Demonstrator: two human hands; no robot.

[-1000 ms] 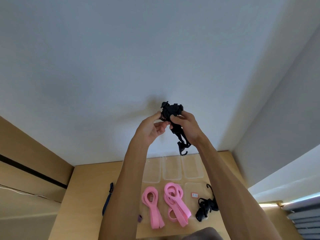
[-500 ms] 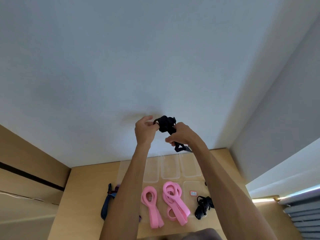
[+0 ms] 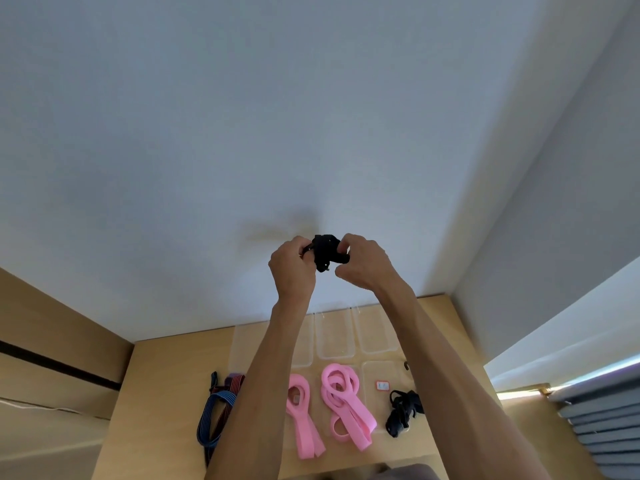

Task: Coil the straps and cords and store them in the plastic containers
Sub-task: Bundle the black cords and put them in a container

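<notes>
Black cord bundle [image 3: 326, 252] gripped by left hand [image 3: 292, 268] and right hand [image 3: 363, 263] fingers, forearms hiding clear containers [image 3: 334, 337], pink straps [image 3: 343, 400]

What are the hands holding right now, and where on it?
Both hands hold one bundled black strap raised above the table. The left hand grips its left side, the right hand pinches its right side with fingertips.

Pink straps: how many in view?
2. One pink strap lies on the table just right of the left forearm; the other pink strap, looped more, lies beside it on the right. The arms may hide more.
</notes>
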